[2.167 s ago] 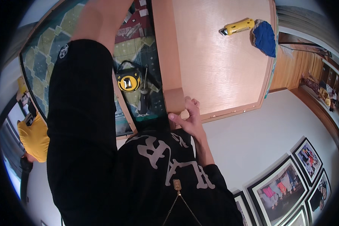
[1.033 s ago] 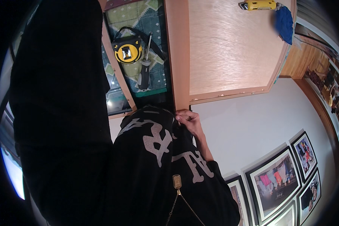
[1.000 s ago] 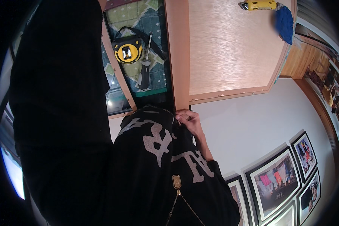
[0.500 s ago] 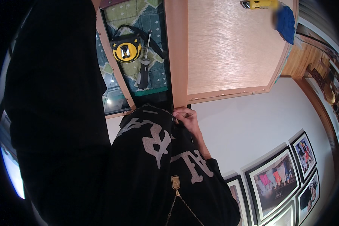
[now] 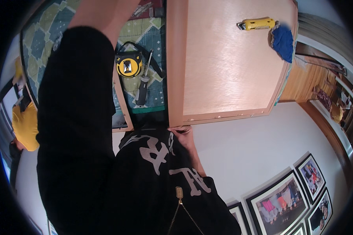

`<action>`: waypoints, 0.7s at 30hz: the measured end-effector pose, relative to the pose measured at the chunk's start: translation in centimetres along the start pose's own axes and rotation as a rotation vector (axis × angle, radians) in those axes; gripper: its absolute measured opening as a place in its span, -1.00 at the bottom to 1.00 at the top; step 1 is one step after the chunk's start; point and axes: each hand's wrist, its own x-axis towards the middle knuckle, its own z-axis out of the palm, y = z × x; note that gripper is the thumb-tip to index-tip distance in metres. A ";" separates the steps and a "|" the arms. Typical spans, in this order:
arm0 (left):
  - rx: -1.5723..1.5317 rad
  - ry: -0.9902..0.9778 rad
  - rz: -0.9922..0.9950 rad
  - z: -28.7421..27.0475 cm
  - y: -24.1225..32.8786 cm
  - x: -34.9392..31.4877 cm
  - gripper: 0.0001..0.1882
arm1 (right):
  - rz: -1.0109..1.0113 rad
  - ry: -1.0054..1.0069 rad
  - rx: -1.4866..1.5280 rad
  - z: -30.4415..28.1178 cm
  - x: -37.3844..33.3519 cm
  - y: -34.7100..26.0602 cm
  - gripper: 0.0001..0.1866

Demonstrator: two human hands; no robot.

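Note:
A large light wooden board (image 5: 223, 66) lies flat over a green patterned mat (image 5: 145, 33). My right hand (image 5: 183, 135) is at the board's near left corner, with its fingers curled on the edge. My left arm (image 5: 102, 17), in a black sleeve with the forearm bare, reaches up past the top of the picture, so its hand is out of view. A yellow tape measure (image 5: 128, 65) and a grey-handled screwdriver (image 5: 143, 88) lie on the mat just left of the board.
A yellow utility knife (image 5: 257, 24) and a blue cloth (image 5: 282, 38) rest on the board's far end. A thin wooden strip (image 5: 121, 100) lies left of the tools. Framed pictures (image 5: 286, 199) are at lower right. A person in yellow (image 5: 25, 125) is at the left.
My left arm has lifted, baring the forearm and uncovering more of the mat. My right hand has stayed at the board's near corner while the view shifted slightly.

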 end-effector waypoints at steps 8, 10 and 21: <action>-0.040 0.517 -0.176 3.3 8.6 -10.9 -0.42 | 0.041 -0.143 0.010 -1.5 0.5 -0.5 -0.90; 0.047 0.533 -0.178 0.8 13.1 -14.4 -0.47 | 0.041 -0.177 0.004 -1.4 1.0 -0.6 -0.88; -0.651 0.110 -0.362 -7.1 28.5 -41.9 -0.16 | -0.368 -0.920 -0.483 -6.9 5.9 -2.2 -0.55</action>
